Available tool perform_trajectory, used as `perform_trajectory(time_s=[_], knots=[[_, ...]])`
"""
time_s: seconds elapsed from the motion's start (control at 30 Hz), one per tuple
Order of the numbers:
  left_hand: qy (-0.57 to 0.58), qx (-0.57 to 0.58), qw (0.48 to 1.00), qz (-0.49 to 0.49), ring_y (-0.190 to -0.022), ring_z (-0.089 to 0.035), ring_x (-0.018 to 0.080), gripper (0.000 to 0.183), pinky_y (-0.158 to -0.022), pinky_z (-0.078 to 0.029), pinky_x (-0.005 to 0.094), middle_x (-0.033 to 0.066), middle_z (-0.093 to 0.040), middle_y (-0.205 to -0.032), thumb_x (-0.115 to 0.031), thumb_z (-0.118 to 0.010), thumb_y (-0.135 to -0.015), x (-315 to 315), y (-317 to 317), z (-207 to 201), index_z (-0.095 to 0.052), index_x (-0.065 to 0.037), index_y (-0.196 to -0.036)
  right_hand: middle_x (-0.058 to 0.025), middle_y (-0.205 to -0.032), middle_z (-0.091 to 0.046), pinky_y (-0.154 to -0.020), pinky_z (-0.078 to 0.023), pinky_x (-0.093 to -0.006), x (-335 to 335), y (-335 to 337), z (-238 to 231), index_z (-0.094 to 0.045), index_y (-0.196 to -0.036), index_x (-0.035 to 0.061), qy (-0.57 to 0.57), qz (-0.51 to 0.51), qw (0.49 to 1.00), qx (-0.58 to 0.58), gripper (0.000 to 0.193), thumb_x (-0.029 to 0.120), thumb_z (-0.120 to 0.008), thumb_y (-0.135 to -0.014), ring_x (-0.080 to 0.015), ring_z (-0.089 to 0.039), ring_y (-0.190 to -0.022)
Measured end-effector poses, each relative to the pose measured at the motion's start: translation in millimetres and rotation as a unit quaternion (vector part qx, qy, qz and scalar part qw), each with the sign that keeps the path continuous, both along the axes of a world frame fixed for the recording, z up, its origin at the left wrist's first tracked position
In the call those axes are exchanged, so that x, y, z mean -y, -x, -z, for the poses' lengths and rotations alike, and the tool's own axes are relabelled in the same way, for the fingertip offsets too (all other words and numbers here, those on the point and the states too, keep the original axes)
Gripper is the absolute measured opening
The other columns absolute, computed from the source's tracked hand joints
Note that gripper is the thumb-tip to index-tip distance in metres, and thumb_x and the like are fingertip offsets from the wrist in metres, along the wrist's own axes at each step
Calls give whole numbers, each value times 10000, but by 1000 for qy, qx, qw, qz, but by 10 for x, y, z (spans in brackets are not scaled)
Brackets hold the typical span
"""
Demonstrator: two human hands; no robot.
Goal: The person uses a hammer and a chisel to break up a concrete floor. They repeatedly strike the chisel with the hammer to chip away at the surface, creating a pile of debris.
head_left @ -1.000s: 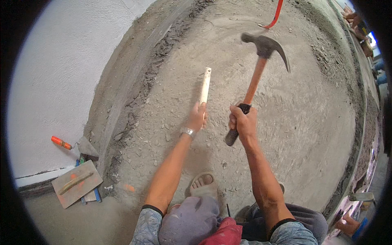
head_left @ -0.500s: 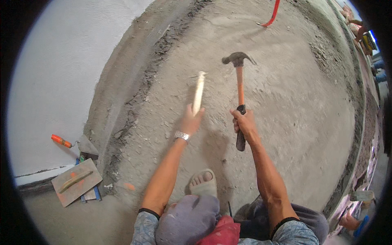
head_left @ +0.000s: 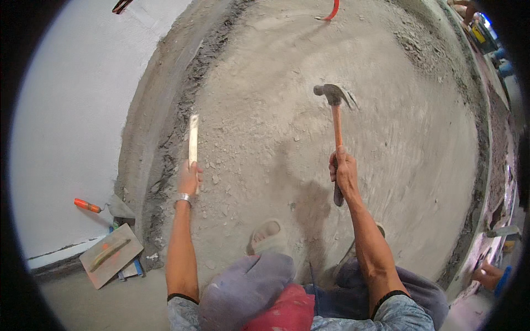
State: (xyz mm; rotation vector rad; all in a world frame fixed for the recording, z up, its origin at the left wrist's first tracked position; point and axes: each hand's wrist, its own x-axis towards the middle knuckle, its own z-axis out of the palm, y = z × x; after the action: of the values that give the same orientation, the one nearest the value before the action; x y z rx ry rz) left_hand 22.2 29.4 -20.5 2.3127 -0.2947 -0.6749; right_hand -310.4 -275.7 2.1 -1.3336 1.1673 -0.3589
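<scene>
A claw hammer (head_left: 338, 127) with an orange shaft and dark grip is in my right hand (head_left: 346, 172), its head pointing away from me above the rough cement floor (head_left: 386, 165). My left hand (head_left: 189, 179), with a metal watch at the wrist, is closed around a short pale wooden stick (head_left: 193, 138). That stick stands out forward over the crumbly strip near the wall. Between the two hands lies a wide gap, and the hammer is not touching the wood.
Against the white wall (head_left: 72, 110) at left lie a trowel (head_left: 88, 206) with an orange handle and a plastering float (head_left: 105, 270). A red curved bar (head_left: 333, 11) rests at the far edge. Another person's hand (head_left: 488, 276) shows at lower right, near a drop-off strip.
My left hand has swung left with the wooden stick, away from the hammer and toward the wall. My right hand has shifted slightly right with the hammer. The view has moved a little.
</scene>
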Motion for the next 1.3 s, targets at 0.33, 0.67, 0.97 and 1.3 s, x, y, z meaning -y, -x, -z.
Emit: perform_trajectory(time_s=[0.33, 0.67, 0.97, 1.3], knots=[[-120, 157, 884, 424, -662, -582, 184, 502, -633, -463, 371, 87, -620, -828, -472, -506, -952, 1672, -227, -1001, -533, -76, -1260, -17, -564, -479, -414, -374, -299, -394, -211, 56, -525, -690, 42, -59, -43, 993, 90, 567, 517, -413, -979, -120, -450, -463], [-231, 165, 858, 427, -946, -638, 360, 478, -806, -467, 459, 199, -672, -1033, -464, -487, -947, 1834, 12, -801, -577, -116, -1263, -13, -588, -482, -415, -383, -269, -216, -184, -428, -534, -761, 49, 84, -39, 980, 173, 564, 537, -374, -996, -101, -450, -460], [-227, 173, 846, 450, -971, -632, 358, 469, -828, -464, 461, 189, -668, -1067, -443, -457, -959, 1852, -168, -788, -565, -113, -1273, -15, -583, -487, -401, -385, -275, -314, -659, -239, -523, -766, 32, -62, -49, 992, 98, 563, 523, -375, -1000, -114, -464, -438], [-281, 192, 828, 446, -922, -647, 354, 434, -797, -483, 463, 157, -681, -1025, -429, -473, -954, 1836, -93, -967, -545, -179, -1301, -11, -583, -478, -399, -374, -268, -425, -666, -468, -521, -768, 53, 24, -24, 976, 215, 550, 512, -342, -1012, -97, -453, -455]])
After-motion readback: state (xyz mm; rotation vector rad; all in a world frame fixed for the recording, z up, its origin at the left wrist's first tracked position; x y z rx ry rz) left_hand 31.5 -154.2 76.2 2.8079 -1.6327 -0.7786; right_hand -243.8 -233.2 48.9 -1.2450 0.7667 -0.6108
